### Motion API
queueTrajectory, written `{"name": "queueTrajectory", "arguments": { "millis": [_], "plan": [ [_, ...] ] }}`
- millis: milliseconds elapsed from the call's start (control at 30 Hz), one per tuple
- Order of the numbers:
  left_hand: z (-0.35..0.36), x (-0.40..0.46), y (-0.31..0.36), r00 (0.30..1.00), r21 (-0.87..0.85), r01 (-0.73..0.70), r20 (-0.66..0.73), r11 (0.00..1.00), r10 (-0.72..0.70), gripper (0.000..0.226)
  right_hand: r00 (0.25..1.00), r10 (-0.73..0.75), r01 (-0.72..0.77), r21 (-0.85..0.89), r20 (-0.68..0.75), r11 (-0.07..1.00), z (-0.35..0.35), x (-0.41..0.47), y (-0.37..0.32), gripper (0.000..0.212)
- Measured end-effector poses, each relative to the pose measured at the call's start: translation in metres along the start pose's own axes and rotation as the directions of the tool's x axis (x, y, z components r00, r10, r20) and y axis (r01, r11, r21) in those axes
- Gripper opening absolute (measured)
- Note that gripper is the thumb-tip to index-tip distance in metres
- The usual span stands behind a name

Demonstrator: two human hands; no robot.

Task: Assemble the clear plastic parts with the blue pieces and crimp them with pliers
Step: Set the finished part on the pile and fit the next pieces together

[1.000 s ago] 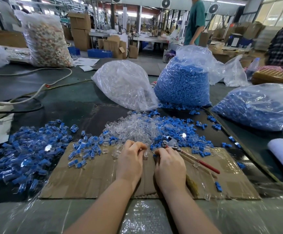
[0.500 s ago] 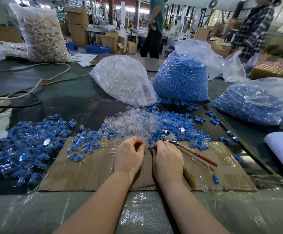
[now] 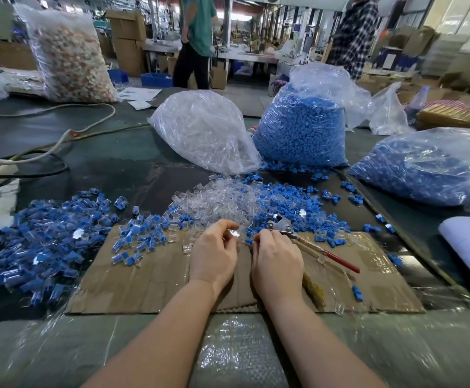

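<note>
Left hand [image 3: 214,254]: my fingers pinch a clear plastic part [image 3: 235,234], lifted just over the cardboard.
Right hand [image 3: 277,259]: fingers curled on a small blue piece [image 3: 249,242], barely visible.
Relation: blue piece just right of the clear part, nearly touching.
Pliers [image 3: 306,242]: on the cardboard, just beyond my right hand, handles trailing right.

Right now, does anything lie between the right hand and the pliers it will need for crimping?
Nothing visible does. The pliers lie on the cardboard just beyond the right hand, handles trailing right, apparently ungripped. The hand's fingers pinch a blue piece.
</note>
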State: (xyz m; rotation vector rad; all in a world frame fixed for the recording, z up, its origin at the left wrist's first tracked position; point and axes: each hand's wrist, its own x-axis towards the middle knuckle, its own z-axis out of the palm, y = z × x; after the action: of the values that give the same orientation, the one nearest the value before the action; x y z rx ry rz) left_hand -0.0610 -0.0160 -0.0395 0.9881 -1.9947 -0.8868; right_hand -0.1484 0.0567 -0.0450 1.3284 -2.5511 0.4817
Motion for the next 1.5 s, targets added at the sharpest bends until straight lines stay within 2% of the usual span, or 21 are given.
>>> {"name": "queueTrajectory", "arguments": {
  "millis": [167, 567, 767, 1133, 1500],
  "plan": [
    [-0.0005, 0.0011, 0.0012, 0.999, 0.024, -0.030, 0.020, 0.999, 0.029, 0.025, 1.000, 0.002, -0.002, 0.017, -0.029, 1.000, -0.0009, -0.0005, -0.0015, 0.017],
    [-0.0024, 0.0010, -0.0003, 0.999, 0.035, -0.006, 0.034, 0.999, 0.005, 0.018, 0.998, -0.004, 0.010, 0.082, -0.069, 0.997, -0.0006, -0.0024, -0.0033, 0.012],
    [-0.0017, 0.0014, -0.0021, 0.998, -0.012, 0.017, 0.060, 1.000, -0.016, 0.017, 0.992, -0.031, 0.050, 0.162, -0.120, 0.986, -0.0024, -0.0037, -0.0076, 0.005],
    [-0.0004, 0.0016, -0.0019, 0.999, -0.133, 0.040, 0.026, 0.990, -0.037, 0.025, 0.978, -0.038, 0.095, 0.280, -0.203, 0.955, -0.0029, -0.0038, -0.0055, 0.011],
    [-0.0036, -0.0006, -0.0013, 0.998, -0.136, 0.028, 0.057, 0.990, -0.020, 0.024, 0.986, -0.060, 0.110, 0.333, -0.157, 0.936, -0.0048, -0.0057, -0.0037, 0.012]
  ]
}}
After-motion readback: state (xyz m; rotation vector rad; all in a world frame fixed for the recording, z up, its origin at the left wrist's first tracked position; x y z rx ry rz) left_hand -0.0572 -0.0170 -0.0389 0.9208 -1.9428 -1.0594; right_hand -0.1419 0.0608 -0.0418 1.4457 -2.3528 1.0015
